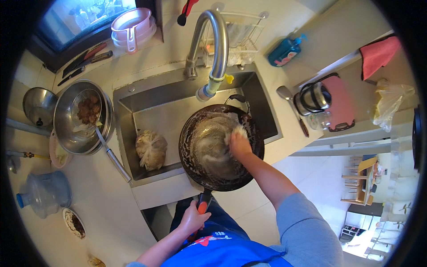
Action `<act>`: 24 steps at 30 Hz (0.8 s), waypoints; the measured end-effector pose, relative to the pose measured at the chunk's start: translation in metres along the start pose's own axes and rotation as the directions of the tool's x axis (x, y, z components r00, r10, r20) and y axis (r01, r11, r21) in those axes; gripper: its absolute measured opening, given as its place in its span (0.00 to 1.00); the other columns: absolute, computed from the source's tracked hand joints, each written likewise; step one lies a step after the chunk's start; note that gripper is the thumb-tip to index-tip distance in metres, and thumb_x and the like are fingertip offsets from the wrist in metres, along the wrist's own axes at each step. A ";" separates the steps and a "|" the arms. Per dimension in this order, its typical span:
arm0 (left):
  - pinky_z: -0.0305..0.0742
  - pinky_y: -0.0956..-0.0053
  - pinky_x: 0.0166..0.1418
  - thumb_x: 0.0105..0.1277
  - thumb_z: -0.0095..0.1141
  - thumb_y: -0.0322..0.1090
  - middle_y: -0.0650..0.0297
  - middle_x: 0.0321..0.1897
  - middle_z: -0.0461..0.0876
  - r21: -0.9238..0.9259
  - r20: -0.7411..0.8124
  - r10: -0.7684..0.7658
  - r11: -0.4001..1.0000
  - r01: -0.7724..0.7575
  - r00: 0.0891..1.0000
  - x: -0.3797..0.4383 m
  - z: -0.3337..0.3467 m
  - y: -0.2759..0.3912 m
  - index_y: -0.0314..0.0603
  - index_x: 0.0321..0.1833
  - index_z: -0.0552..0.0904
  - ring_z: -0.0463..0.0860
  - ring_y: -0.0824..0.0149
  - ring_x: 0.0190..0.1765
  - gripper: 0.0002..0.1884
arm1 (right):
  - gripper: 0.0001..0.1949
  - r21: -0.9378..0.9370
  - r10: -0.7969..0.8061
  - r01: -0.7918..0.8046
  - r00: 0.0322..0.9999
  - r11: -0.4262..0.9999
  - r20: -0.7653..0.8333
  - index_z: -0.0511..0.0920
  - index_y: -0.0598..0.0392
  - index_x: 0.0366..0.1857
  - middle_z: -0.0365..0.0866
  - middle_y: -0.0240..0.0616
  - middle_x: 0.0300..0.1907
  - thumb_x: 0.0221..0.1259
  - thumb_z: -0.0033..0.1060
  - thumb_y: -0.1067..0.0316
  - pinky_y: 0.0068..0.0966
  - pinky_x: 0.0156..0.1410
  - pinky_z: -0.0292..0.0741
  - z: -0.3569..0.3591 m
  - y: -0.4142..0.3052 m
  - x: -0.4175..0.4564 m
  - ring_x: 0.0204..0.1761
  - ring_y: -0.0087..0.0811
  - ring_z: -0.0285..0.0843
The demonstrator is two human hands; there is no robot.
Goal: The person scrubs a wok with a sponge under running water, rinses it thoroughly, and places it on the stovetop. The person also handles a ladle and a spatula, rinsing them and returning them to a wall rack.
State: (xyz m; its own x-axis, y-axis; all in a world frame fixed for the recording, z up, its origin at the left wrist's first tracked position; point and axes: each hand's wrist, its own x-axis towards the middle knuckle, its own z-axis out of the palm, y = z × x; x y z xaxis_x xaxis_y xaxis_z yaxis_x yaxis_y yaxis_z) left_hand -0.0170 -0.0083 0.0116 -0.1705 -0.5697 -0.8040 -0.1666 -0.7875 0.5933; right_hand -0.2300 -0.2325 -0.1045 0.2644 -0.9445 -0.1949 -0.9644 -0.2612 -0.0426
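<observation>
A dark wok (pixel 196 167) with soapy water in it rests over the right part of a steel sink (pixel 150 108). My left hand (pixel 195 217) grips its black-and-red handle (pixel 202 202) close to my body. Inside the wok, my right hand (pixel 239 145) presses a pale scrubbing pad (pixel 241 131) against the right side of the wall. Most of the pad is hidden by my fingers. Above the wok hangs the curved metal faucet (pixel 218 50). A knotted plastic bag (pixel 151 150) with something brownish inside lies in the sink's left end.
Left of the sink stand stacked steel bowls (pixel 63 133), a long-handled strainer (pixel 115 163) of brown food across them. Knives (pixel 88 60) lie behind. A water jug (pixel 48 193) is farther left. On the right are a spatula (pixel 293 110), a steel pot (pixel 313 96) and a soap bottle (pixel 285 51).
</observation>
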 end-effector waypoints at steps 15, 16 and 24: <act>0.69 0.72 0.16 0.56 0.60 0.29 0.62 0.17 0.72 -0.182 0.175 0.045 0.983 -0.012 0.984 0.004 -0.047 0.066 0.35 0.37 0.67 0.73 0.68 0.15 0.14 | 0.07 0.989 0.471 -0.078 0.873 -0.124 0.128 0.73 0.55 0.35 0.73 0.29 0.29 0.64 0.54 0.64 0.21 0.36 0.68 -0.116 0.005 -0.065 0.31 0.21 0.69; 0.69 0.71 0.16 0.56 0.59 0.29 0.63 0.18 0.72 -0.234 0.186 0.052 0.972 -0.007 0.981 0.010 -0.051 0.068 0.36 0.36 0.67 0.73 0.69 0.16 0.13 | 0.07 0.984 0.482 -0.036 0.868 -0.175 0.117 0.72 0.55 0.36 0.73 0.29 0.30 0.64 0.54 0.64 0.21 0.36 0.68 -0.121 0.004 -0.071 0.31 0.21 0.69; 0.71 0.72 0.18 0.55 0.58 0.29 0.65 0.18 0.72 -0.228 0.160 0.077 0.973 -0.039 0.984 0.048 -0.065 0.098 0.38 0.32 0.70 0.73 0.70 0.16 0.09 | 0.12 0.955 0.502 0.039 0.856 -0.295 0.120 0.72 0.56 0.44 0.75 0.31 0.36 0.63 0.56 0.61 0.23 0.43 0.72 -0.108 0.038 -0.096 0.37 0.24 0.72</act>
State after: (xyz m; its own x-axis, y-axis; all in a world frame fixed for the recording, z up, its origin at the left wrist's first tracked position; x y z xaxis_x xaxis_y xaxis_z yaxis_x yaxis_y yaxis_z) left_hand 0.0215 -0.1281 0.0281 -0.3362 -0.5833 -0.7394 0.0657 -0.7977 0.5994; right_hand -0.2905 -0.1732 0.0183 -0.2591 -0.9160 -0.3062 0.2844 0.2306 -0.9306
